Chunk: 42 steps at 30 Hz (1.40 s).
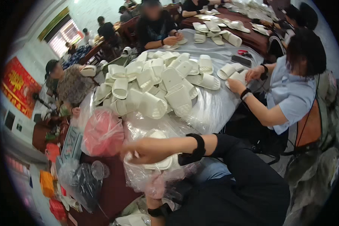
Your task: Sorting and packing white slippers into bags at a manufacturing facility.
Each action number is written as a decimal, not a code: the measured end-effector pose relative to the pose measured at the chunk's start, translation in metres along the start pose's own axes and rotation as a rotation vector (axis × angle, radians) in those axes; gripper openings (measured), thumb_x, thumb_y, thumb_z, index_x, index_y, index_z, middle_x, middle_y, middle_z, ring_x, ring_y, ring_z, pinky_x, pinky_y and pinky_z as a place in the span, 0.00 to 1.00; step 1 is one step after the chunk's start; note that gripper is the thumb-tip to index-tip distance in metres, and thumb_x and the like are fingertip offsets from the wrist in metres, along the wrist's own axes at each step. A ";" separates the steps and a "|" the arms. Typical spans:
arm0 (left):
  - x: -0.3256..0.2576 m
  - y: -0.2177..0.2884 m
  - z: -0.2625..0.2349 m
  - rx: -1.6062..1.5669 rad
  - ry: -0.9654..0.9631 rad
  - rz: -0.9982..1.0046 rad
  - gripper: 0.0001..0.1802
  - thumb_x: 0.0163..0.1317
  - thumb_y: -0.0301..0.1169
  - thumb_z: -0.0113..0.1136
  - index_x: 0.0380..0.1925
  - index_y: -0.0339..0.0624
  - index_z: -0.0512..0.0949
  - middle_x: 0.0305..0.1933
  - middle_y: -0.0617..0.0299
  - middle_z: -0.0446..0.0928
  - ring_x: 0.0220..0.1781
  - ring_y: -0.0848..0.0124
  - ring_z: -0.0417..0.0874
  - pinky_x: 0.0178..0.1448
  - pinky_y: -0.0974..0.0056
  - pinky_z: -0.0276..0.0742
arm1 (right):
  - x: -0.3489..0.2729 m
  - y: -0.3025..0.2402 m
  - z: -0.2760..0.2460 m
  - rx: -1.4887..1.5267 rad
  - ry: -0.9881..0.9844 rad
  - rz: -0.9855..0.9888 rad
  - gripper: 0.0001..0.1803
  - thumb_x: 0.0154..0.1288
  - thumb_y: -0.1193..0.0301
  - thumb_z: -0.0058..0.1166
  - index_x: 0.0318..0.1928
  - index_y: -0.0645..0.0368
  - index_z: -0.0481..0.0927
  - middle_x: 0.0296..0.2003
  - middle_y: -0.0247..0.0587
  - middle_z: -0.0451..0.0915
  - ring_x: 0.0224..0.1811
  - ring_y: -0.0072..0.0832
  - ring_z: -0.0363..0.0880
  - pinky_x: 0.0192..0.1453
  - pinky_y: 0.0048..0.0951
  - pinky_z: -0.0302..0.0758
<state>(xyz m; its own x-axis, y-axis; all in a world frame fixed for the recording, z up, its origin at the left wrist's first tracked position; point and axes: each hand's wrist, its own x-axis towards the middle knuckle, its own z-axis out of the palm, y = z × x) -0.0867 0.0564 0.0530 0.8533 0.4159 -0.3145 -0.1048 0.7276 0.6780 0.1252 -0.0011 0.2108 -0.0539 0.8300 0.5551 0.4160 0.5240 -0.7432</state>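
My left hand [156, 187], low in the middle, is seen through clear film and closes on a clear plastic bag [137, 177]. Above it, my right hand [141, 149] reaches leftward across a white slipper [164, 164] that lies on or in the film. Its fingers are smeared by motion, and a small pale spot shows among them. Part of another white slipper [156, 134] shows under the film just beyond. A black band circles each wrist. Beyond my hands rises a big heap of white slippers [152, 77].
A pink plastic bag [103, 132] stands left of my right hand, with a dark bag [86, 184] and a clear cup [100, 170] nearer. At right, a person in light blue [293, 90] handles slippers. More people sit around the tables. A phone [241, 60] lies beyond the heap.
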 end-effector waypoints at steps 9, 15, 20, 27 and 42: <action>0.013 0.001 -0.006 -0.174 0.069 -0.234 0.19 0.58 0.25 0.54 0.50 0.31 0.69 0.50 0.52 0.73 0.50 0.64 0.76 0.55 0.65 0.72 | 0.015 0.032 -0.020 0.086 0.194 0.156 0.38 0.63 0.73 0.47 0.70 0.47 0.45 0.41 0.44 0.77 0.37 0.27 0.76 0.43 0.28 0.73; 0.004 -0.039 -0.116 1.571 -0.081 0.377 0.21 0.62 0.28 0.50 0.53 0.30 0.65 0.50 0.44 0.71 0.49 0.55 0.76 0.52 0.58 0.76 | 0.015 0.041 -0.033 0.201 0.262 0.257 0.41 0.65 0.73 0.45 0.71 0.46 0.35 0.43 0.48 0.76 0.34 0.27 0.77 0.42 0.27 0.75; -0.019 -0.003 0.016 0.515 0.020 -0.043 0.21 0.63 0.28 0.49 0.55 0.30 0.63 0.49 0.43 0.72 0.49 0.56 0.77 0.53 0.59 0.77 | -0.016 0.052 -0.072 0.464 0.665 0.219 0.48 0.65 0.74 0.45 0.68 0.50 0.21 0.42 0.47 0.77 0.31 0.27 0.78 0.38 0.26 0.76; -0.018 0.002 0.023 0.750 -0.126 0.202 0.21 0.62 0.31 0.50 0.53 0.28 0.65 0.47 0.49 0.74 0.46 0.64 0.76 0.51 0.65 0.73 | -0.047 0.054 -0.118 0.431 1.138 0.282 0.48 0.63 0.75 0.45 0.67 0.53 0.20 0.40 0.47 0.79 0.29 0.26 0.79 0.36 0.24 0.75; -0.020 0.041 0.032 1.425 -0.138 0.629 0.18 0.59 0.37 0.51 0.38 0.31 0.76 0.35 0.57 0.79 0.36 0.68 0.80 0.40 0.67 0.75 | -0.124 0.078 0.039 -0.184 0.517 0.455 0.28 0.64 0.71 0.51 0.62 0.64 0.60 0.54 0.50 0.70 0.54 0.34 0.71 0.57 0.33 0.68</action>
<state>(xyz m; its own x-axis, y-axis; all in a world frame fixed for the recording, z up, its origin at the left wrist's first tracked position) -0.0915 0.0606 0.1084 0.9068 0.3336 0.2579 0.0344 -0.6680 0.7434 0.1292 -0.0553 0.0693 0.5798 0.7381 0.3452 0.4443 0.0688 -0.8932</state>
